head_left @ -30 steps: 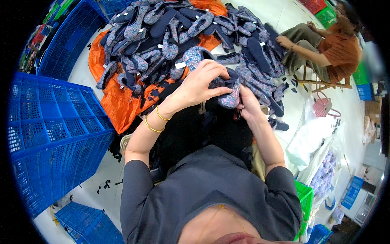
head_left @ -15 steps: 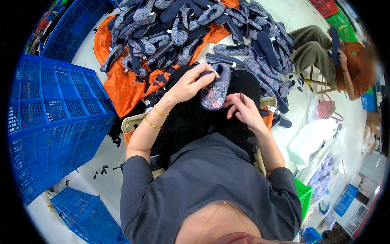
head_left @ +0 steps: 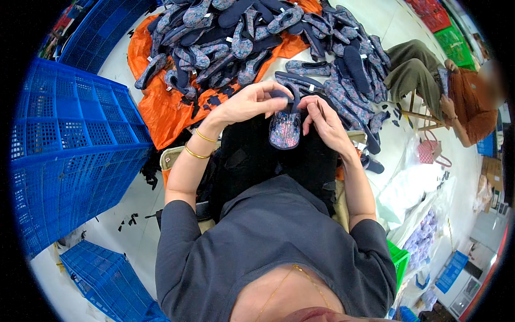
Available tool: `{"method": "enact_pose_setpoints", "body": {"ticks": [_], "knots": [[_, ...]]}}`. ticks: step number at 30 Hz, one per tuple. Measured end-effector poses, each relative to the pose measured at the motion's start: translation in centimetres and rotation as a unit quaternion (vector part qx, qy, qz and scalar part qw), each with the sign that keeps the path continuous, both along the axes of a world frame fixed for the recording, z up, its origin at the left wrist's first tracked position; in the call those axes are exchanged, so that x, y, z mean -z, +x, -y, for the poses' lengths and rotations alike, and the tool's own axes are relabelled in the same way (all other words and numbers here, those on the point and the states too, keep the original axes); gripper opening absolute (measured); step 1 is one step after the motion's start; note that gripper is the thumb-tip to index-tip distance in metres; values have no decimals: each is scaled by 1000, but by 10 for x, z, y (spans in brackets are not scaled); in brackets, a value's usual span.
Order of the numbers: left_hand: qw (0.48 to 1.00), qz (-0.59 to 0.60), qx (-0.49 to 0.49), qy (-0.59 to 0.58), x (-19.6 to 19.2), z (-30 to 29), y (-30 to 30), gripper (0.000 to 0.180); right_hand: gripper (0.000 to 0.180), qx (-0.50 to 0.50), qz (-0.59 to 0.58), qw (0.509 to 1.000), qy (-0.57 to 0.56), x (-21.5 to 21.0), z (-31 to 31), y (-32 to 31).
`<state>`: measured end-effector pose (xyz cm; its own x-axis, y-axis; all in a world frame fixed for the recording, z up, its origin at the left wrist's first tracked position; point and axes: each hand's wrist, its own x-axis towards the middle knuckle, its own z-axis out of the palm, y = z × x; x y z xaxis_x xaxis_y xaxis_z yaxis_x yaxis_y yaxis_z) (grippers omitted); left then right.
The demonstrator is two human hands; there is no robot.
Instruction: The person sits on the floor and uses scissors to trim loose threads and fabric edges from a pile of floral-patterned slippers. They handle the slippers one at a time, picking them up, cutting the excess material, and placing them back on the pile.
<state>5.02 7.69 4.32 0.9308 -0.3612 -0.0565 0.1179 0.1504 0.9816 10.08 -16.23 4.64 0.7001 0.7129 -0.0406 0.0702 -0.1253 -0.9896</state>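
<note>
Above my lap hangs a dark blue slipper [head_left: 285,131] with a pink and blue flowered front, its toe pointing down toward me. My left hand [head_left: 256,103] grips its upper part, thumb and fingers closed by the opening. At the slipper's right edge is my right hand [head_left: 326,121], fingers curled together close to the opening. A thin dark sliver shows at those fingers, too small to name. Just beyond my knees lies a large heap of similar slippers [head_left: 242,40], partly on an orange sheet [head_left: 152,115].
Blue plastic crates [head_left: 80,145] stand at my left, with another blue crate [head_left: 107,276] lower down. To the right, a seated person [head_left: 466,102] handles a slipper. Plastic bags [head_left: 407,193] and a green crate [head_left: 398,263] are at my right. Dark scraps [head_left: 131,219] lie on the floor.
My right hand has moved up and in to the slipper's opening, its fingers now curled. The slipper has turned more upright, toe toward me. The seated person has lowered their slipper.
</note>
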Motion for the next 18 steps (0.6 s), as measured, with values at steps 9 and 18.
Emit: {"method": "enact_pose_setpoints", "body": {"ticks": [9,18], "knots": [[945,247,-53,206,-10,12,-10,27,40,197,-26,975,95,4,9,16],[730,482,-275,399,-2,35,-57,40,47,56,245,927,-279,-30,19,-6]]}}
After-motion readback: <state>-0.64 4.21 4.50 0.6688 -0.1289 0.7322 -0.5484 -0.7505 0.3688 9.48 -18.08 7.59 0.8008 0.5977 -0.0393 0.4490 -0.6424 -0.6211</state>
